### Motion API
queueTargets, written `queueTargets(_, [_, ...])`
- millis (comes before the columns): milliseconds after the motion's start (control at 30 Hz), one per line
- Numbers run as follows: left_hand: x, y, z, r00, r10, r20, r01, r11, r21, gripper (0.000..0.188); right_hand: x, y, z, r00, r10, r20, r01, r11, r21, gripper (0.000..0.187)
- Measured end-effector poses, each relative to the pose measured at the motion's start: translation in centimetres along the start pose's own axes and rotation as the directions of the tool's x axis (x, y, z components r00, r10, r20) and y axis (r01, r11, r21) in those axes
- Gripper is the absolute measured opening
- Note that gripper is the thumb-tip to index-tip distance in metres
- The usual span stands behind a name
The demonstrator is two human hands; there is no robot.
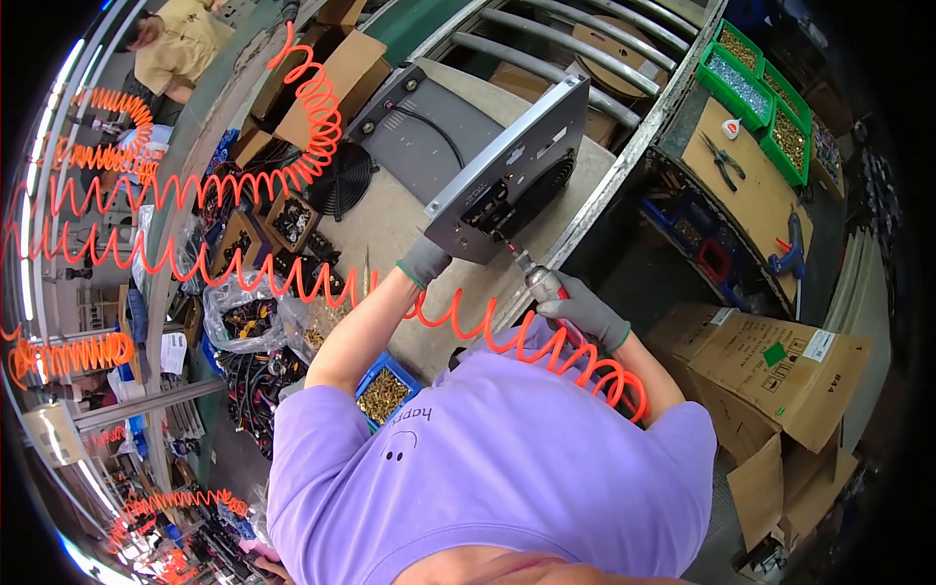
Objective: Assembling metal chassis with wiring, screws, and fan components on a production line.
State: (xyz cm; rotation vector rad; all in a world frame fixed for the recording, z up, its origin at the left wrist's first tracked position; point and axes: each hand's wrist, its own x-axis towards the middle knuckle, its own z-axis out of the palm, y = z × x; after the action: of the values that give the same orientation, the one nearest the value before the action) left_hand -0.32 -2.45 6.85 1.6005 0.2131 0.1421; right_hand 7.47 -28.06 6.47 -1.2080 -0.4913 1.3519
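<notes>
In a grey glove, my left hand (425, 262) grips the lower left edge of a dark grey metal panel (507, 171). The panel stands tilted on the bench and has black sockets and cut-outs on its face. My right hand (588, 312), also gloved, is wrapped round a silver and red air screwdriver (543, 283). Its bit points at the black sockets near the panel's lower edge; I cannot tell whether it touches a screw. An orange coiled air hose (468, 317) runs from the left across my left forearm toward the screwdriver.
Behind the panel lies another grey metal plate (419, 132) with a black cable, beside a round black fan grille (348, 182). A blue bin of brass-coloured screws (414, 382) stands close to me. Rightward are green bins (786, 146), pliers (722, 161) and a cardboard box (770, 366).
</notes>
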Motion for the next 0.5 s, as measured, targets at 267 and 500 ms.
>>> queueTargets(267, [-0.8, 1.9, 1.5, 0.991, 0.122, -0.052, -0.127, 0.985, -0.12, 0.047, 0.3, -0.1, 0.1, 0.998, 0.043, 0.039, -0.047, 0.993, 0.106, 0.038])
queueTargets(500, [-0.6, 2.6, 1.5, 0.976, 0.219, 0.006, -0.218, 0.972, -0.089, 0.052, 0.4, -0.4, -0.1, 0.999, -0.034, -0.008, 0.032, 0.986, -0.162, 0.037])
